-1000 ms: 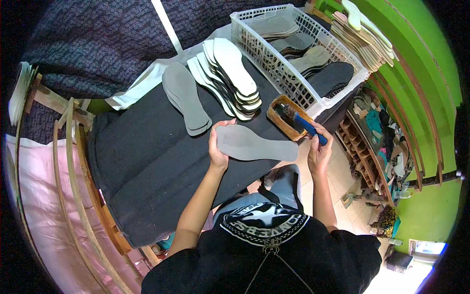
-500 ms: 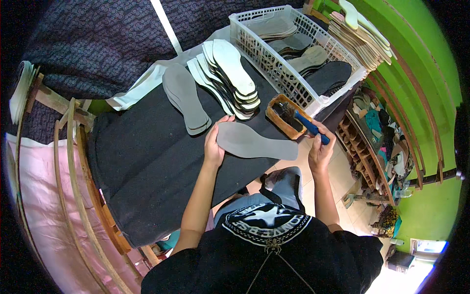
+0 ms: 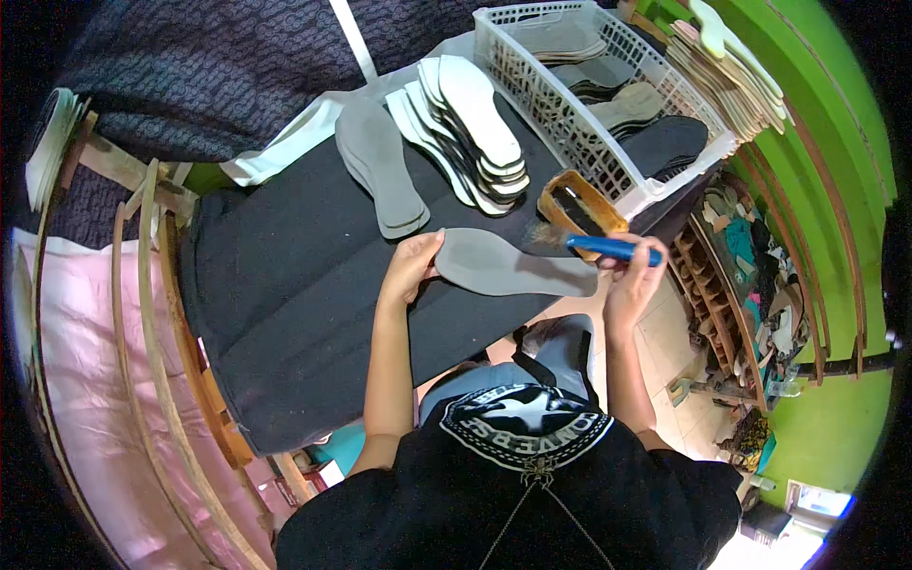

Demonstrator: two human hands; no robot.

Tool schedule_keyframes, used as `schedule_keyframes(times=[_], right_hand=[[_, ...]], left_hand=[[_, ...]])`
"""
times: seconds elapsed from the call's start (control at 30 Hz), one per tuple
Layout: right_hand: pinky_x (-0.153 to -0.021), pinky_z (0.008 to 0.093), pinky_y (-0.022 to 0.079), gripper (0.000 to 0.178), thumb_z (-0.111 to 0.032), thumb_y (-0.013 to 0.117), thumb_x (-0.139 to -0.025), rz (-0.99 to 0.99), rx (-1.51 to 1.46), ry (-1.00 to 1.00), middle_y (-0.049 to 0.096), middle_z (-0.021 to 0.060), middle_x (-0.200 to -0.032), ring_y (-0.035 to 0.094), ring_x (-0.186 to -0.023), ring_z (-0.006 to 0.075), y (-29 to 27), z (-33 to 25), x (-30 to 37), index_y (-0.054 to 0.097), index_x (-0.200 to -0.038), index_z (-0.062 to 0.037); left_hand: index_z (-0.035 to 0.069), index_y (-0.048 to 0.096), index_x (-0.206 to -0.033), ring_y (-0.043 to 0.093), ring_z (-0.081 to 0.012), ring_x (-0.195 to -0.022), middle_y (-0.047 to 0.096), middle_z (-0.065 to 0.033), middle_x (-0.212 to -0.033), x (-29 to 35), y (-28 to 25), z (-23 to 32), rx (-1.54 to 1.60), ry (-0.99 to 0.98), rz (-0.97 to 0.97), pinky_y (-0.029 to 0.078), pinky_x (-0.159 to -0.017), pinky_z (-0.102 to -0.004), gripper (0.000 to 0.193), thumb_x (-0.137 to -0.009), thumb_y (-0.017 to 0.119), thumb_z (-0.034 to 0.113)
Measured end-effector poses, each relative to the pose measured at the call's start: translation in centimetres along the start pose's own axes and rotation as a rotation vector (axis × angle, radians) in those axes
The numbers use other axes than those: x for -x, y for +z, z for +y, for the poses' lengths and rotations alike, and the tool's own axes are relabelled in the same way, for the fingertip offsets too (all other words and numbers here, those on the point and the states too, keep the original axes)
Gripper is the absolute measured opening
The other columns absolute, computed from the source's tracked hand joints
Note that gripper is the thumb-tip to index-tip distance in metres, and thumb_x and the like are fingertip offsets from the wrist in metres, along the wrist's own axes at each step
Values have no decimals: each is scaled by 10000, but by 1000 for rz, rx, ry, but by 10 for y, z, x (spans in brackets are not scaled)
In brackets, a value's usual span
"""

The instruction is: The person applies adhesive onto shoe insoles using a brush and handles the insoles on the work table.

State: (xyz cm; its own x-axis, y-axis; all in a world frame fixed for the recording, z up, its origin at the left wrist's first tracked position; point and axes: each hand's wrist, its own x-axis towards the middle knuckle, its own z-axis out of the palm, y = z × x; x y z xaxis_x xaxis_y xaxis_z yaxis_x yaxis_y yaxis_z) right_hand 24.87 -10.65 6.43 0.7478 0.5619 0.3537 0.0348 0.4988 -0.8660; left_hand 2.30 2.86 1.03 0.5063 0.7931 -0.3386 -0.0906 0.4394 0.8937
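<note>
my left grip [image 3: 411,270] pinches the grey insole [image 3: 513,268] by its wide left end; its long axis runs left to right over the near edge of the black tabletop [image 3: 285,332]. my right grip [image 3: 631,285], closed on the blue brush [image 3: 608,248], is nearer the narrow right end.

Green wall [image 3: 823,432] and pink cloth [image 3: 78,332]

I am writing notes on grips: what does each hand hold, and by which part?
The left hand holds a grey insole by its wide end; the right hand holds a brush by its blue handle.
</note>
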Motion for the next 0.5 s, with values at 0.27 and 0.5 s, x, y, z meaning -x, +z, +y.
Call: schedule_keyframes(times=[0.27, 0.5], right_hand=[[-594, 243, 431, 214, -45, 562, -739, -506, 207, 1, 556, 96, -785, 533, -671, 134, 49, 24, 33, 390, -867, -30], [-580, 265, 446, 245, -68, 597, -708, -749, 303, -253, 547, 107, -764, 557, -662, 191, 74, 31, 31, 402, -853, -43]], left_hand=[[12, 564, -885, 510, -54, -609, 574, -2, -733, 5, -6, 2, -84, 0, 66, 409, -539, -180, 234, -778, 543, 219], [-24, 571, -874, 492, -46, -551, 584, -32, -700, 0, -10, -3, -159, 32, 127, 386, -483, -162, 241, -757, 570, 187]])
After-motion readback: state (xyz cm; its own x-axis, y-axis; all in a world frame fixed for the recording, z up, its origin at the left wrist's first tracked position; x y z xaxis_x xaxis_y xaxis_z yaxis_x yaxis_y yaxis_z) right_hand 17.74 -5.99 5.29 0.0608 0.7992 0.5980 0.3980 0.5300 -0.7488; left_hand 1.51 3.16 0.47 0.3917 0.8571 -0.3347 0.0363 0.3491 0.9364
